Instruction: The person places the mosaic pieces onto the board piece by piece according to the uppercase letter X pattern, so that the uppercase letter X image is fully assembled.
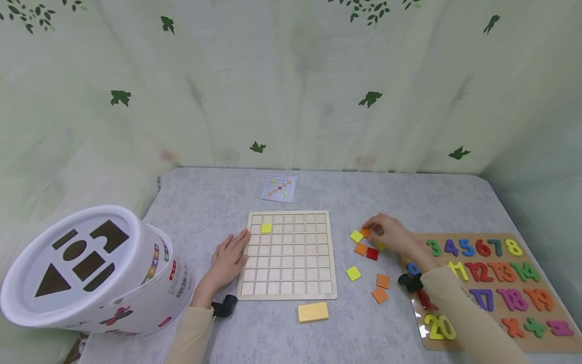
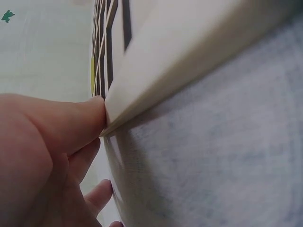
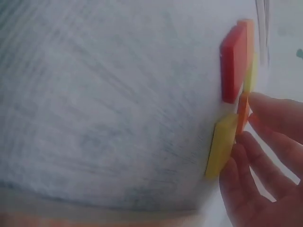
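Observation:
A wooden grid board [image 1: 287, 255] lies on the grey tabletop, a single yellow tile [image 1: 267, 228] in one cell of its second row. Against the board's left edge rests my left hand [image 1: 229, 258], fingers stretched out; the left wrist view has the thumb [image 2: 78, 118] touching the rim. To the right of the board, my right hand [image 1: 388, 232] pinches an orange tile [image 3: 243, 113] between thumb and fingertips, low at the table. Around it lie a red tile [image 1: 372, 254], another orange tile [image 1: 360, 248] and yellow tiles [image 1: 356, 236], one partly under the hand.
Behind the board lies a pattern card [image 1: 279, 188] with coloured squares. A yellow block [image 1: 312, 312] sits in front. More loose tiles [image 1: 383, 281] lie to the right, beside a number board [image 1: 495, 298] under my right forearm. A white bucket [image 1: 177, 273] with a shape-hole lid stands left.

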`<state>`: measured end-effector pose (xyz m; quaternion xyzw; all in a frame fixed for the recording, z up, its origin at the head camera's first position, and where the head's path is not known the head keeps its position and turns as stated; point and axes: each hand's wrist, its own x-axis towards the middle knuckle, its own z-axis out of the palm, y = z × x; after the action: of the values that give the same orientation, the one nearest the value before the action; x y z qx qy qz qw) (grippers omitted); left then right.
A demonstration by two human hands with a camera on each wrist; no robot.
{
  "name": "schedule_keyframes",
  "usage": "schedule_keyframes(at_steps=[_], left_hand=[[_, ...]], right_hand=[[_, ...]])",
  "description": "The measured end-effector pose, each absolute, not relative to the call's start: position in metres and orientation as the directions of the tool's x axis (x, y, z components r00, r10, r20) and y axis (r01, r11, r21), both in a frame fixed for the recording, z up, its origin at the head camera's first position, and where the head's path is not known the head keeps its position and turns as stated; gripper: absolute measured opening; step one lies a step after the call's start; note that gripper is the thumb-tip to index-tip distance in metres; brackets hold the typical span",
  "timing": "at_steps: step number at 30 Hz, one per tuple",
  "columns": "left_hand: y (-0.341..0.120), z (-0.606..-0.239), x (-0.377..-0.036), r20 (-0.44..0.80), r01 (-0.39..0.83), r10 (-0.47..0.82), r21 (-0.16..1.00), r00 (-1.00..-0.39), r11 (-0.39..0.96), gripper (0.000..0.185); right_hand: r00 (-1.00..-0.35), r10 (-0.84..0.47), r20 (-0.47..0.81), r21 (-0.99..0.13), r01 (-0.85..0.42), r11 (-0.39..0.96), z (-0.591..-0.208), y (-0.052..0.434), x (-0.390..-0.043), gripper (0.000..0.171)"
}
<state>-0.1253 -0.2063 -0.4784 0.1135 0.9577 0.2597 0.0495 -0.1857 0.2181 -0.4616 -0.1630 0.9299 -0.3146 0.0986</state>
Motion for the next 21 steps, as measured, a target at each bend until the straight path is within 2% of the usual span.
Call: schedule_keyframes(at_steps=[11,21], left_hand=[[-0.206,-0.477,-0.125,-0.032,0.195,0.243,0.500,-0.970,0.844,0.054],[-0.206,-0.477,-0.125,-0.022,0.199,0.245,0.513,-0.969,0.835,0.055]], right_hand=[[-0.933,-0.355,-0.059,-0.568,-0.261,0.781,-0.465,0.209,-0.192,0.022],[-0.910,-0.413,0.029,-0.628,-0.338,0.701,-0.454,0.176,-0.198,0.020]])
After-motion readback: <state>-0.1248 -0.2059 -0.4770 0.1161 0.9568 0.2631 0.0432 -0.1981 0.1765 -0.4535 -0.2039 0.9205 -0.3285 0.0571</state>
